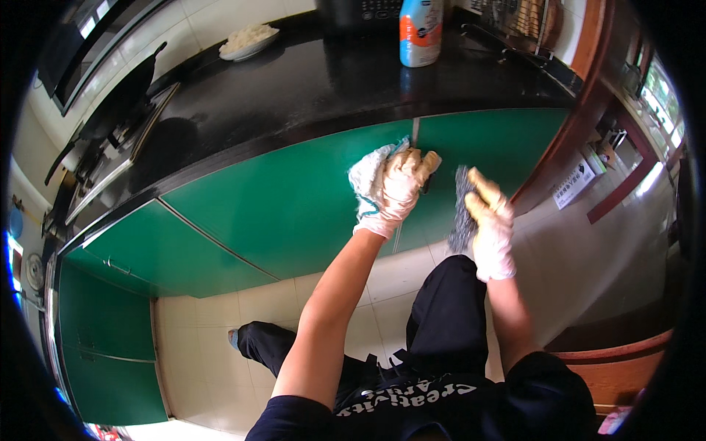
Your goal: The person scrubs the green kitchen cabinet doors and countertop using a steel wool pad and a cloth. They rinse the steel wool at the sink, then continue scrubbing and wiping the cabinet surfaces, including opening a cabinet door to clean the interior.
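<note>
My left hand (400, 184), in a white and yellowish work glove, holds a white cloth (368, 173) with a teal edge against the green cabinet door (265, 187), close to a seam between two doors. To its right, my right hand (492, 220), gloved the same way and slightly blurred, grips a grey fibrous cloth (462, 215). That cloth hangs in front of the right green door (496, 138), and whether it touches the door I cannot tell. A dark handle shows partly beside my left fingers.
Above the doors runs a black countertop (248, 93) with a spray-type bottle (421, 38) and a plate of pale food (249, 41). A black wok (118, 96) sits on the stove at left. A wooden door frame (562, 127) stands at right, with a box (576, 184) beyond.
</note>
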The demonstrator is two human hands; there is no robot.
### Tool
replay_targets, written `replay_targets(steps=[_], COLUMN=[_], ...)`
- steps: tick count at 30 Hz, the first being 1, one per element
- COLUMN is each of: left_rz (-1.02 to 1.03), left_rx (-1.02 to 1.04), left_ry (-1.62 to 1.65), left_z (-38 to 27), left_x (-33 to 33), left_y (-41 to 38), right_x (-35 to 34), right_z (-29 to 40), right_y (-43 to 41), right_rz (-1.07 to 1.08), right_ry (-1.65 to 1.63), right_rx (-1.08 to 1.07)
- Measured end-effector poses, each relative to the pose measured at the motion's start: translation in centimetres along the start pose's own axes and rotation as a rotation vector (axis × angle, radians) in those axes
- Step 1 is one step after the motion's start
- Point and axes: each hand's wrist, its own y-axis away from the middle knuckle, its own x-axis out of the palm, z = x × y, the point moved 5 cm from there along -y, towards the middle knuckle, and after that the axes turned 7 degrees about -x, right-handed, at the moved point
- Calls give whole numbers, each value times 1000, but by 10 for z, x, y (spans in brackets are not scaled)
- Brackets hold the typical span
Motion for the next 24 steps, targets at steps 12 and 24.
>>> replay_targets(steps=[12,24], left_rz=[148,-183], left_rx=[-675,-985], left_ry=[745,1834], left_z=[32,64], left_x=[-24,-69], left_y=[42,85], right_x=[206,118], right_z=[83,99], right_y=[-185,-109], right_rz=[715,151], right_ry=[864,637], right_rx=[-829,-1121])
